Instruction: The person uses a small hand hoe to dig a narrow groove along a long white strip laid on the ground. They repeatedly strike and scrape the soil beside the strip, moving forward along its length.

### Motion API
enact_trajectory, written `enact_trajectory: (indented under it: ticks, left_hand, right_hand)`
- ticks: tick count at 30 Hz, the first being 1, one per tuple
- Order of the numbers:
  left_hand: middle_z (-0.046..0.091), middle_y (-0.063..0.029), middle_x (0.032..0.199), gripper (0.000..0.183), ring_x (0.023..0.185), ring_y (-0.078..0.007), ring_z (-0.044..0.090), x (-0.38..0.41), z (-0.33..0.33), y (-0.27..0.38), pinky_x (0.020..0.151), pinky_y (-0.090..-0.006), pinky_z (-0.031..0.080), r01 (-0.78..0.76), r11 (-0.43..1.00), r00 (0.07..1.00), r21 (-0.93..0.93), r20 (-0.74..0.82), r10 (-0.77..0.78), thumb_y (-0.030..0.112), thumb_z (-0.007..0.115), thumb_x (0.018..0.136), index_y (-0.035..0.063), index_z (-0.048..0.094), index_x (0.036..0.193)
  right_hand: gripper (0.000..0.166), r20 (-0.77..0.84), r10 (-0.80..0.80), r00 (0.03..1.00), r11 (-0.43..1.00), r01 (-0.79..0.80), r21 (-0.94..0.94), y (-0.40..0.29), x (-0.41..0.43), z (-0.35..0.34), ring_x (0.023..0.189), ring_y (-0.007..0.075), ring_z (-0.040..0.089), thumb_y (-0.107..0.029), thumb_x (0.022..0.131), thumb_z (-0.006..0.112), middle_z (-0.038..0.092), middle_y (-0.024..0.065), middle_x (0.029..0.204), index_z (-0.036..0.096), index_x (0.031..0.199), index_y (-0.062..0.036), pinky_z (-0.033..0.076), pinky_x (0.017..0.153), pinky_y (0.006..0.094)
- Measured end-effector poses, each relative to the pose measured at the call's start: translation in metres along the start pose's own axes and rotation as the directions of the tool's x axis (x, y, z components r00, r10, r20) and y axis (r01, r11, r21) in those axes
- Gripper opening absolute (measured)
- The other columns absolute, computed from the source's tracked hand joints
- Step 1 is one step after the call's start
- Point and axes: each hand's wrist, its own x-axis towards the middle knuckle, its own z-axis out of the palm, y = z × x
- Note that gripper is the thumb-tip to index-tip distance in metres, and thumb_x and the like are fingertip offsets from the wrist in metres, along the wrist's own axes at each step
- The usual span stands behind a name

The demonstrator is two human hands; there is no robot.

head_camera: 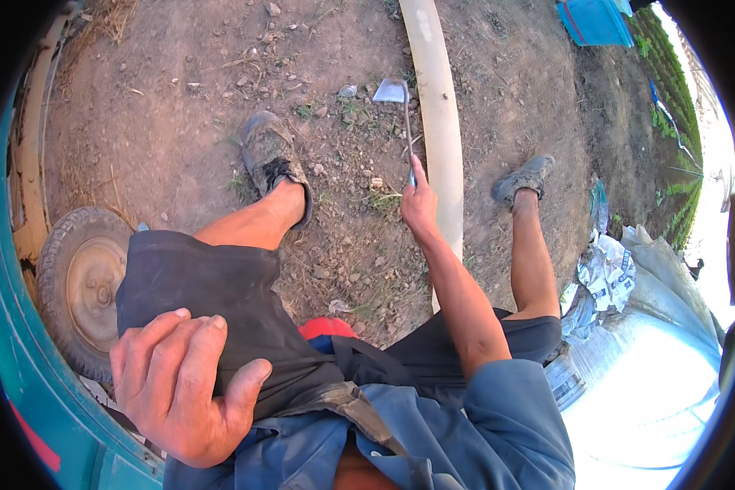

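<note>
My right hand [419,205] is closed around the handle of a small hand hoe, its forefinger stretched along the shaft. The hoe's thin metal neck [408,125] runs away from me to a flat, pale blade [390,91], which is slightly blurred. Beneath and beside the tool are stony soil and a few weeds [356,112]. My left hand [184,383] is raised close to the camera above my left thigh, thumb spread from loosely bent fingers. Nothing shows in it, though its palm is partly hidden. A long, pale flat hose or strip [442,128] lies just right of the hoe.
At left stands a teal vehicle [43,392] with a dusty wheel [97,288]. A red object [327,327] shows between my legs. Crumpled printed sacking [606,272] and plastic sheeting [667,288] lie at right. A blue container [594,23] sits far right, near green plant rows [674,79].
</note>
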Motion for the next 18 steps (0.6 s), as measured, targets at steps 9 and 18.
enact_trajectory:
  ticks: [9, 18]
  left_hand:
    - [0.066, -0.0145, 0.09, 0.039, 0.088, -0.0344, 0.064, -0.002, 0.006, 0.001, 0.075, -0.0426, 0.047, 0.031, 0.999, 0.995, 0.041, -0.098, -0.027, 0.03, 0.076, 0.08, -0.0009, 0.066, 0.102]
    - [0.067, -0.0074, 0.084, 0.042, 0.084, -0.0279, 0.064, -0.004, 0.014, 0.002, 0.071, -0.0404, 0.045, 0.017, 0.996, 0.984, 0.084, -0.177, -0.002, 0.039, 0.078, 0.077, 0.0042, 0.069, 0.099]
  right_hand:
    - [0.067, 0.136, 0.091, 0.986, 0.996, -0.089, -0.027, 0.015, -0.064, 0.004, 0.073, 0.0454, 0.065, -0.003, 0.09, 0.044, 0.064, 0.0287, 0.079, 0.034, 0.152, -0.0266, 0.049, 0.072, 0.0526]
    - [0.066, 0.1, 0.042, 0.994, 0.998, -0.047, 0.05, 0.035, -0.122, 0.01, 0.076, 0.0455, 0.066, -0.007, 0.089, 0.049, 0.065, 0.0311, 0.086, 0.036, 0.15, -0.0266, 0.05, 0.073, 0.0509]
